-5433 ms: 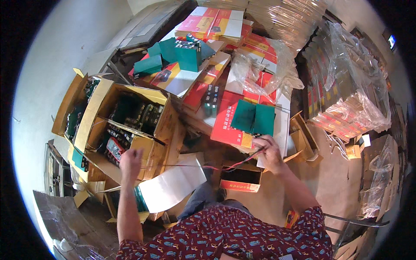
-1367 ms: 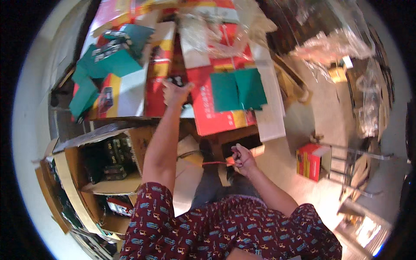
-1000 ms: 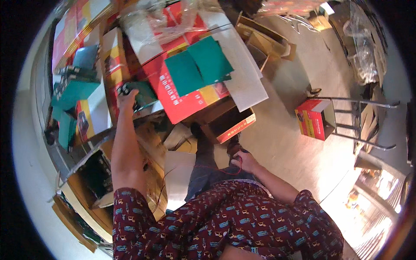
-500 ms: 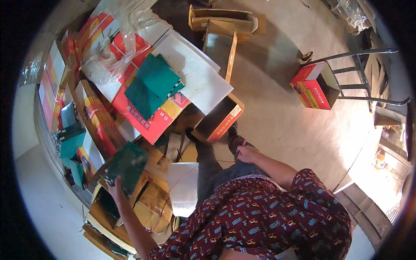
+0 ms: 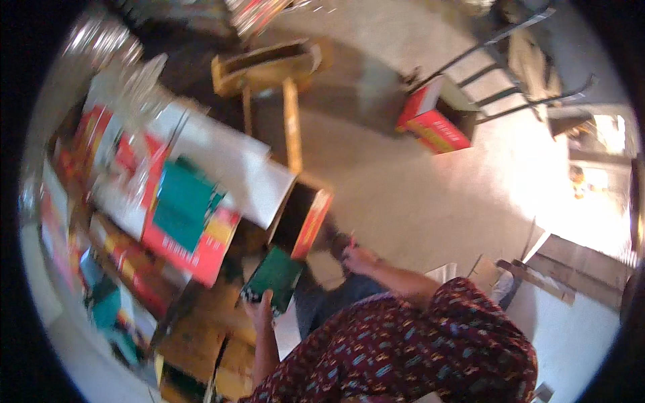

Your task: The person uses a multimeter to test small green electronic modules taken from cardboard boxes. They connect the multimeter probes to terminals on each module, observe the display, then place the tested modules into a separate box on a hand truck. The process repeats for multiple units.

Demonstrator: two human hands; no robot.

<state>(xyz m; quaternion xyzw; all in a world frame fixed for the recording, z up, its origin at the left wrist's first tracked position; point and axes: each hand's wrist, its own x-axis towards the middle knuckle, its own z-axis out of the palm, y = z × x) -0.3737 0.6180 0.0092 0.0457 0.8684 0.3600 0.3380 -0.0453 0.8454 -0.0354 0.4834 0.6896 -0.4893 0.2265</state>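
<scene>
Left hand (image 5: 262, 310) holds a flat dark-green block (image 5: 277, 277), not yet set down; right hand (image 5: 359, 260) grips a thin red thing (image 5: 353, 239); flat teal slabs (image 5: 180, 208) lie on red cardboard (image 5: 205, 269), near its edge

Maroon patterned short-sleeved shirt (image 5: 403, 349), dark trousers (image 5: 330, 303)

Likely a packing workshop or storeroom: flattened red, yellow and white cartons (image 5: 131, 260) lie stacked left of the left grip (image 5: 262, 309), with crumpled clear plastic (image 5: 134, 101) beyond them. Ahead and right of the right grip (image 5: 361, 260), 1 open red box (image 5: 437, 131) sits by 1 dark metal trolley frame (image 5: 498, 97) on a smooth floor (image 5: 430, 208).
</scene>
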